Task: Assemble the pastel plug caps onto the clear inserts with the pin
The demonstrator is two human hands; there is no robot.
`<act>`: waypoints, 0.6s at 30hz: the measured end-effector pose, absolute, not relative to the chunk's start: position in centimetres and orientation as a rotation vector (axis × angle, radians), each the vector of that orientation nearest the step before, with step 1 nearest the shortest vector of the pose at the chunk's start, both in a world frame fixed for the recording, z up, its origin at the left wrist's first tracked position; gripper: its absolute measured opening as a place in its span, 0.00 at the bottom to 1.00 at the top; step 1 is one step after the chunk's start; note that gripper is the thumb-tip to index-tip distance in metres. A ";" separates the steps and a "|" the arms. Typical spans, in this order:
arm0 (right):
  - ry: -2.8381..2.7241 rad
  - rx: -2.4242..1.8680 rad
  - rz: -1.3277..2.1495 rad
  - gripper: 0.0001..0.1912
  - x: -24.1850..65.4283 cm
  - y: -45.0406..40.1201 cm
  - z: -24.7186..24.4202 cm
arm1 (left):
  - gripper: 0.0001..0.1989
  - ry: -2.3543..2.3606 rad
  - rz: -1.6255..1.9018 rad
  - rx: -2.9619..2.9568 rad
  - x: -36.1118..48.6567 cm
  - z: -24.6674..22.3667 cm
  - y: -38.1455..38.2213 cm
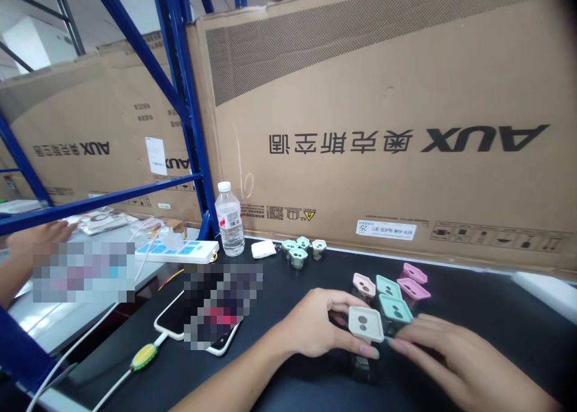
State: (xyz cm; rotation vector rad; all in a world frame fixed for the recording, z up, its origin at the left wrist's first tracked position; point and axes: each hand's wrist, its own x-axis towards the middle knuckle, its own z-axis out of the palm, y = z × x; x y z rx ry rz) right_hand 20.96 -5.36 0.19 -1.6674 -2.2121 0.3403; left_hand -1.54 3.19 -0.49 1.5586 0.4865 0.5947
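A cream rounded-square piece with two dark round spots sits between the thumb and fingers of my left hand. My right hand comes in from the right. Its thumb and forefinger close together beside the cream piece's right edge and below a teal piece; whatever is in them is too small or hidden to make out. Behind these lie another teal piece and a pale pink piece. Farther right are two brighter pink pieces. Below the cream piece, a dark clear shape or reflection is unclear.
Mint pieces and a whitish one stand at the back, near a white case and a water bottle. Phones with a cable lie left. A power strip, blue rack and another person's hand are beyond.
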 end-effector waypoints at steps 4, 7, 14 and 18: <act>-2.274 -1.656 0.388 0.18 20.6 -5.4 1.0 | 0.32 0.482 0.606 1.537 -1.5 -0.6 3.2; -2.260 -1.622 0.388 0.16 20.7 -5.4 1.3 | 0.32 0.471 0.610 1.513 -1.5 -0.6 3.2; -2.287 -1.483 0.288 0.16 20.9 -5.5 2.0 | 0.29 0.419 0.621 1.496 -1.6 -0.4 3.2; -2.227 -1.563 0.253 0.16 20.4 -6.1 2.6 | 0.27 0.426 0.607 1.482 -1.7 -0.2 3.2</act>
